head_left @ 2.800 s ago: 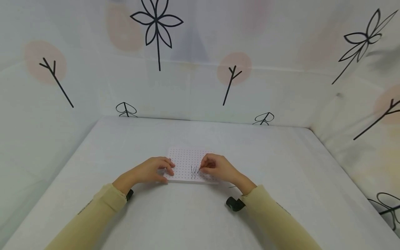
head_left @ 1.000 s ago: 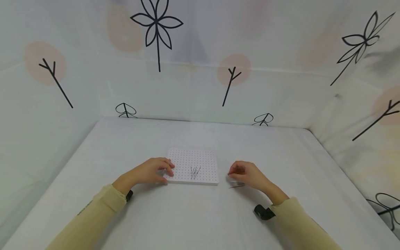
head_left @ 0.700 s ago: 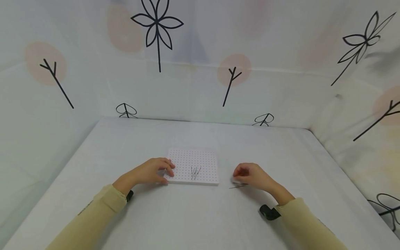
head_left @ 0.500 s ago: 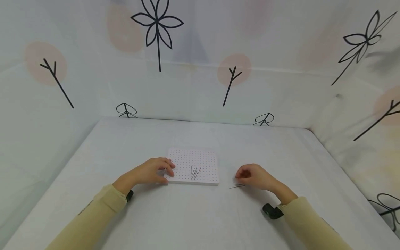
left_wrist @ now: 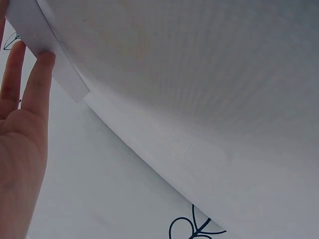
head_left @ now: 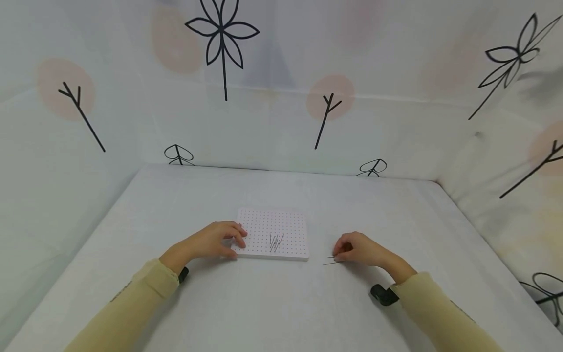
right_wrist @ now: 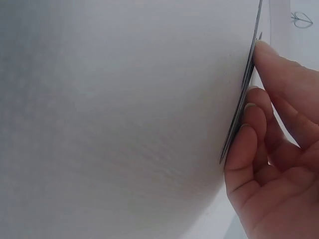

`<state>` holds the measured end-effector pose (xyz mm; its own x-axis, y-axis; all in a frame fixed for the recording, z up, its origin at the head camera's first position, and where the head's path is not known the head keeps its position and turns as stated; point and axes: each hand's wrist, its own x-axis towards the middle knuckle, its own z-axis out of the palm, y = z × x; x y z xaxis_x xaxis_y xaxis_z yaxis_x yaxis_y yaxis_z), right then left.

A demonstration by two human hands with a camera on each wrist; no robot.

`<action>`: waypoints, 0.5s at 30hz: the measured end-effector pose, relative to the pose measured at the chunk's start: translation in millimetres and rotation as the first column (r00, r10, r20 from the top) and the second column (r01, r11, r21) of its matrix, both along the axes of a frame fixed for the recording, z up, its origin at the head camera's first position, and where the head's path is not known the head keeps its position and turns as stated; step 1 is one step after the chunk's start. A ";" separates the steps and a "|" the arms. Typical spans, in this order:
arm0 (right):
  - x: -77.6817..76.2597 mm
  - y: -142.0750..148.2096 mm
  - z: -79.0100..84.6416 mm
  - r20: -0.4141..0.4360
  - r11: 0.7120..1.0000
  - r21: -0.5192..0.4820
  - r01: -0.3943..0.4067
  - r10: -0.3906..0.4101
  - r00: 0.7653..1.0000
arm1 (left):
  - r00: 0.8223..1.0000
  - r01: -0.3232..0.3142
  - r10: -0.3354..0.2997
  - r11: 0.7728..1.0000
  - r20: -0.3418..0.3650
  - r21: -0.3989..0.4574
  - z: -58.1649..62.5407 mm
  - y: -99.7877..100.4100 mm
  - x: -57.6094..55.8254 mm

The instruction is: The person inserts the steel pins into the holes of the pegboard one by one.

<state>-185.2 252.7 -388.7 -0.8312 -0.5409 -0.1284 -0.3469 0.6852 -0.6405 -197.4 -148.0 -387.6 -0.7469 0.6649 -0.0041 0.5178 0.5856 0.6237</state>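
A white pegboard with a grid of small holes lies flat on the table. Several thin metal pins stand in its front middle, leaning slightly apart. At the board's front left corner rests my left hand, fingers spread at the left edge and thumb by the front edge; its fingertips touch the board's side wall in the left wrist view. My right hand is low over loose pointed pins right of the board. Thumb and bent fingertips lie along these pins; I cannot tell whether one is pinched.
White cloth covers the table, and a patterned fabric backdrop stands behind and at both sides. A black wrist camera hangs under the right wrist.
My right hand has moved from the pins on the board rightward and down to the loose pins, then made small shifts there. The left hand and board have stayed put.
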 end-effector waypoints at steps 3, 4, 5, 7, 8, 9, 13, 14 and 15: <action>0.5 -0.5 -0.2 0.009 1.000 -0.007 -0.006 0.006 1.000 | 1.000 0.000 0.000 1.000 -0.006 -0.003 -0.3 0.3 -0.1; 0.7 -0.6 -0.1 0.014 1.000 -0.007 -0.007 0.007 1.000 | 1.000 0.000 0.000 1.000 -0.006 -0.004 -0.3 0.5 0.0; 0.8 -0.6 0.0 0.019 1.000 -0.007 -0.008 0.008 1.000 | 1.000 0.000 0.000 1.000 -0.007 -0.005 -0.2 0.6 0.2; 1.0 -0.6 0.0 0.029 1.000 -0.001 -0.010 0.010 1.000 | 1.000 -0.001 0.001 1.000 -0.009 -0.008 -0.1 0.7 0.3; 1.2 -0.7 0.2 0.034 1.000 0.004 -0.010 0.010 0.999 | 1.000 -0.002 0.002 1.000 -0.009 -0.009 0.0 0.7 0.4; 1.4 -0.8 0.6 0.039 1.000 0.007 -0.010 0.010 0.999 | 1.000 -0.003 0.003 1.000 -0.007 -0.009 0.3 0.7 0.5; 1.9 -1.0 0.5 0.048 1.000 0.012 -0.028 0.027 0.998 | 1.000 -0.009 0.009 1.000 0.002 -0.010 0.7 0.5 0.6; 2.3 -0.9 0.7 0.052 0.999 0.010 -0.032 0.031 0.998 | 1.000 -0.011 0.011 1.000 0.005 -0.011 0.8 0.6 0.7; 2.7 -1.1 0.9 0.055 0.999 0.008 -0.035 0.035 0.998 | 1.000 -0.013 0.013 1.000 0.008 -0.012 0.8 0.6 0.8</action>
